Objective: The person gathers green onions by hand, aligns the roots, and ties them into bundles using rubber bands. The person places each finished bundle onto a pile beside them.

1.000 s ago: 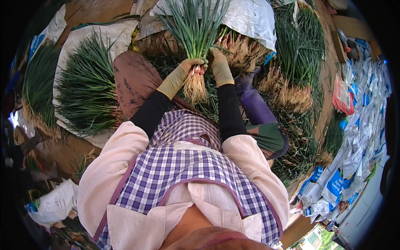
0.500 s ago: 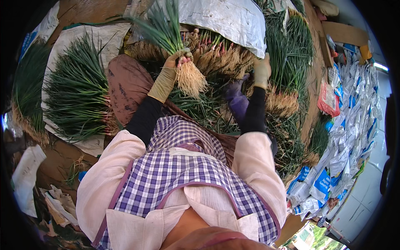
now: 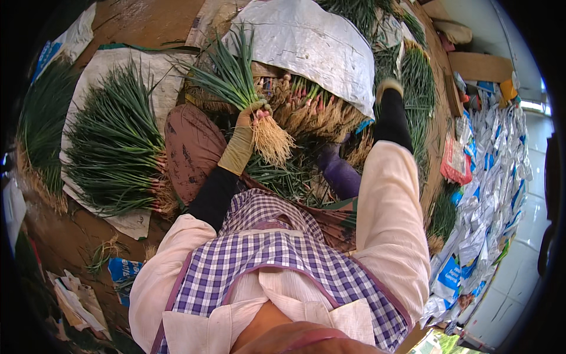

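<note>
We find the bundle of green onions (image 3: 239,88) at the upper centre of the frame, leaves toward the upper left, pale roots hanging to the lower right. The gloved left hand (image 3: 257,112) is closed about it just above the roots. The right hand (image 3: 389,88), at the upper right, is blurred and partly hidden past its dark sleeve (image 3: 394,127); we cannot tell whether it holds anything.

In our judgement, one hand alone on a loose bunch with no visible tie could let outer stalks slip; a slack grip would be the cause. Squeezing too hard could bruise the stems. The hanging roots could snag on the roots of the rooted stalks (image 3: 312,103) just behind, under the white sheet (image 3: 318,35). The right arm's long reach could knock the stack of onions (image 3: 417,88) at the upper right.

Below the bundle we note loose dark leaves (image 3: 283,177) and a purple boot (image 3: 339,171); stray leaves underfoot could cause a slip. At left, a broad onion pile (image 3: 115,141) lies on a pale sack (image 3: 162,71). The brown floor (image 3: 130,23) looks soiled and scuffed. Silver-and-blue sheeting (image 3: 495,153) runs down the right side, beside a pale wall (image 3: 513,277).
</note>
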A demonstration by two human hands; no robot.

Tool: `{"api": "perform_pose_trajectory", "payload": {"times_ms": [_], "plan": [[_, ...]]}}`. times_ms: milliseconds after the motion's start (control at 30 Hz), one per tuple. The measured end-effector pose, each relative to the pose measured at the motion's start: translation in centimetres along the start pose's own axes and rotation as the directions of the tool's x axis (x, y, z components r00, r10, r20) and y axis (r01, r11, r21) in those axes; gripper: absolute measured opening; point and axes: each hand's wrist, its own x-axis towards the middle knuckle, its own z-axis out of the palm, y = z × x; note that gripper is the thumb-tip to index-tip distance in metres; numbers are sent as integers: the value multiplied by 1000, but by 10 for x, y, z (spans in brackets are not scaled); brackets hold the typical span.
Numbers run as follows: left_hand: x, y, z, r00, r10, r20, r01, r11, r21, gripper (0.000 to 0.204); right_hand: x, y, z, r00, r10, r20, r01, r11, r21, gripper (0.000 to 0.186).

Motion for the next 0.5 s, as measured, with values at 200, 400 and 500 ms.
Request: {"api": "perform_pose_trajectory", "payload": {"times_ms": [200,400,500], "plan": [[-7,9,1,990,90,-109,-78,991,110,18,-5,-16,84,959,-81,-271,162,943,292,33],[-2,-2,6,1000,28,6,-28,1000,3,18,-53,-14,-126,556,-230,-798,300,952,-66,34],[-3,-1,14,999,34,3,-34,997,-75,18,-157,-80,-253,107,-416,-903,730,649,-212,36]]}}
